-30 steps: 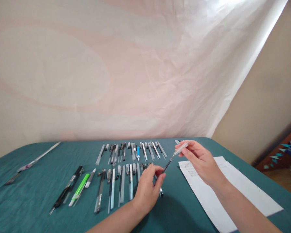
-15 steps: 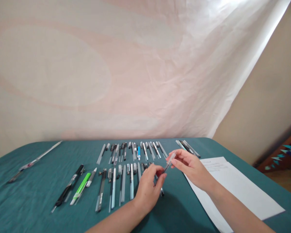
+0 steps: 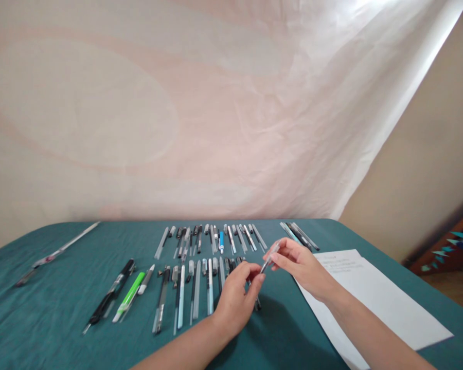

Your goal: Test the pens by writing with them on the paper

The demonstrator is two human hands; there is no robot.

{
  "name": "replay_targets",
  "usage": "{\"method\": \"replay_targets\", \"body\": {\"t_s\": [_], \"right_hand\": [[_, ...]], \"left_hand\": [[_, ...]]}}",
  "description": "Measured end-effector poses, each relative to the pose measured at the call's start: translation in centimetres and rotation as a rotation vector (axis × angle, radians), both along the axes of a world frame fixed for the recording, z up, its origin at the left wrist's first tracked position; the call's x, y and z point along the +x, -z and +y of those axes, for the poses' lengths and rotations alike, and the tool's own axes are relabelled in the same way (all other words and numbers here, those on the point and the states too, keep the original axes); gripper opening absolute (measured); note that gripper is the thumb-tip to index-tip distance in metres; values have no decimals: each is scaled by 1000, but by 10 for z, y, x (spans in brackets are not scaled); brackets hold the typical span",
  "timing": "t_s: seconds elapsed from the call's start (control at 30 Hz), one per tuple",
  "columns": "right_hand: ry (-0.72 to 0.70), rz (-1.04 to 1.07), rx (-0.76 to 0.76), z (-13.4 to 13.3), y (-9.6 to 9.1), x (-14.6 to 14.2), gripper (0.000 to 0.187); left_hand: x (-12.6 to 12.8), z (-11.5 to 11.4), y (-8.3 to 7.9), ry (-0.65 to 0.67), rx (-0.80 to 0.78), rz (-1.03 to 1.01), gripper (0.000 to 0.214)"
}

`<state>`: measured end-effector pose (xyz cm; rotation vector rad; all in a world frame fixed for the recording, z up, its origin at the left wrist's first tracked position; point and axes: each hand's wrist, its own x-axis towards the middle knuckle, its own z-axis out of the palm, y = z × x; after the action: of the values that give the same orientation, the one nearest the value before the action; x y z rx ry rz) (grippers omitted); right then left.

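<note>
A thin clear pen [image 3: 270,256] is gripped between both hands above the teal tablecloth [image 3: 54,334]. My right hand [image 3: 299,267] pinches its upper, clear end. My left hand [image 3: 235,298] has its fingers closed on the lower, dark end. Just below my left hand, a front row of several pens [image 3: 195,293] lies side by side. A back row of several pens [image 3: 212,240], one of them blue [image 3: 221,241], lies further away.
A white sheet of paper [image 3: 374,303] lies to the right, under my right forearm. A few pens [image 3: 299,235] rest at the back right. A green highlighter [image 3: 129,296] and a black pen [image 3: 111,298] lie left; a long thin stick [image 3: 57,253] lies far left. A pale cloth hangs behind the table.
My right hand has moved left and down toward my left hand, so less of the pen shows between them. The pens at the back right have come into sight.
</note>
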<state>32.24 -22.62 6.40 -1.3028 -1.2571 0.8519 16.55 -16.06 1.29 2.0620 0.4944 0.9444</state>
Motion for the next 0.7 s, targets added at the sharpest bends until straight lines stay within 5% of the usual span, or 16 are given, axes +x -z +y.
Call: {"method": "replay_targets", "body": {"t_s": [0.2,0.47,0.7], "right_hand": [[51,30,4,1,7,0,22],[-10,255,8,1,1,9,33],[87,227,-43,3,6,13,24]], "left_hand": [[0,-1,-3,23,-68,-5,18],[9,-2,-1,244,-626,-103,29],[9,-6,-4,299,-747,-127,33]]}}
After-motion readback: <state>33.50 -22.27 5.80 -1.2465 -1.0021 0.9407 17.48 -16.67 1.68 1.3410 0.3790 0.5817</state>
